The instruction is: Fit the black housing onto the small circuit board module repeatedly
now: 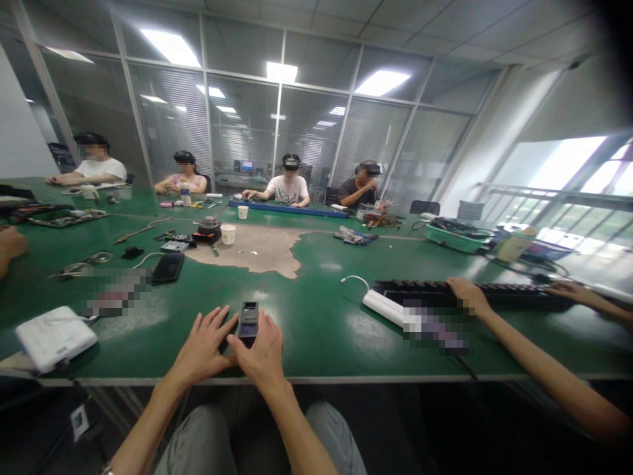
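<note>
"Where's the gadget (250, 314)?"
"Lower centre of the frame — on the table (321, 349), likely for steadiness."
"Held how?"
"Left hand (208, 343) spread beside it; right hand (263, 346) cupped round it — whether pinching, I can't tell."

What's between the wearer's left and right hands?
Head view: a small dark device on the green table, between the fingers of the left hand and right hand. Exact finger contact is hard to tell.

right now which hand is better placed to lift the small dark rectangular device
Probably the right hand: its thumb and fingers bracket the small dark rectangular device, while the left hand spreads along only its left side.
</note>
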Demonstrator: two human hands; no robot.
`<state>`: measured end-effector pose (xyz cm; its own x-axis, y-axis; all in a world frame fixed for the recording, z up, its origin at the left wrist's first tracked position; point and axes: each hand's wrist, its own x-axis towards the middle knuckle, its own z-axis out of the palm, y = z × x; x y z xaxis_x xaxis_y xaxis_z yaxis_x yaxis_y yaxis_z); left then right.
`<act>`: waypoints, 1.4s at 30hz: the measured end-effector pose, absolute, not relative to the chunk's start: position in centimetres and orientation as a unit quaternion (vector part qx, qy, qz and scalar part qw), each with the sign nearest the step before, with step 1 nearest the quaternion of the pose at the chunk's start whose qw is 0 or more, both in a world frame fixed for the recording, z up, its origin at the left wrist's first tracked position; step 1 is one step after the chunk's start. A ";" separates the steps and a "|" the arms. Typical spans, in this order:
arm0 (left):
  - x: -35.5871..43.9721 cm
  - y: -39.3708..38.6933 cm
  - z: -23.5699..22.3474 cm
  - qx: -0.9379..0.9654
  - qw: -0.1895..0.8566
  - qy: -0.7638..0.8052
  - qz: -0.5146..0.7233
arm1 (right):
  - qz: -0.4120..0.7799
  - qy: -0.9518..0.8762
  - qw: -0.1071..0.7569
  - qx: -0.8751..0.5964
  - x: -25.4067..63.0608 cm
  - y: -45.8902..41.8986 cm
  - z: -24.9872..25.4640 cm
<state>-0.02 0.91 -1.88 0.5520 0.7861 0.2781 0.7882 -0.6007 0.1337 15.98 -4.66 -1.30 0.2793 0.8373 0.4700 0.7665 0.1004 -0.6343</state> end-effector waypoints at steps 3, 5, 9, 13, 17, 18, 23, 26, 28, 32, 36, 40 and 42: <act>-0.1 1.0 -2.1 -0.881 0.001 -0.443 -0.163 | 0.062 -0.597 0.458 -0.656 16.2 -4.6 -0.1; -0.2 1.1 -2.2 -0.882 -0.002 -0.441 -0.168 | 0.077 -0.595 0.480 -0.640 16.5 -4.5 1.3; -0.2 1.1 -2.2 -0.883 -0.008 -0.440 -0.164 | 0.092 -0.588 0.518 -0.614 17.5 -4.6 4.3; -0.1 1.0 -1.8 -0.881 -0.012 -0.444 -0.163 | 0.090 -0.584 0.527 -0.611 19.2 -5.1 6.1; -0.1 0.9 -1.6 -0.881 -0.015 -0.446 -0.157 | 0.065 -0.574 0.526 -0.624 20.7 -5.5 5.7; -0.1 0.9 -1.6 -0.881 -0.015 -0.447 -0.156 | 0.061 -0.572 0.523 -0.629 21.0 -5.6 5.2; -0.1 0.9 -1.6 -0.880 -0.015 -0.447 -0.160 | 0.046 -0.571 0.473 -0.670 22.2 -5.9 2.4; -0.1 0.9 -1.5 -0.879 -0.013 -0.449 -0.161 | 0.034 -0.573 0.423 -0.702 22.7 -6.1 0.9; -0.1 0.9 -1.5 -0.878 -0.012 -0.451 -0.160 | 0.028 -0.576 0.395 -0.715 22.8 -6.3 0.3; -0.1 0.9 -1.5 -0.878 -0.014 -0.453 -0.157 | 0.016 -0.588 0.369 -0.719 23.0 -6.5 -0.5; -0.1 1.0 -1.6 -0.877 -0.015 -0.454 -0.154 | 0.008 -0.602 0.362 -0.711 23.4 -6.7 -1.0; -0.2 1.0 -1.8 -0.879 -0.015 -0.450 -0.158 | 0.007 -0.601 0.363 -0.712 23.7 -7.1 -1.1; -0.2 1.0 -1.8 -0.879 -0.014 -0.450 -0.161 | 0.009 -0.597 0.359 -0.718 23.7 -7.3 -1.1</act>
<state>-0.19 1.03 -1.81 0.5441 0.7945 0.2698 0.7855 -0.5953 0.1690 23.70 -7.27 -1.13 0.2880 0.8634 0.4142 0.8498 -0.0311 -0.5262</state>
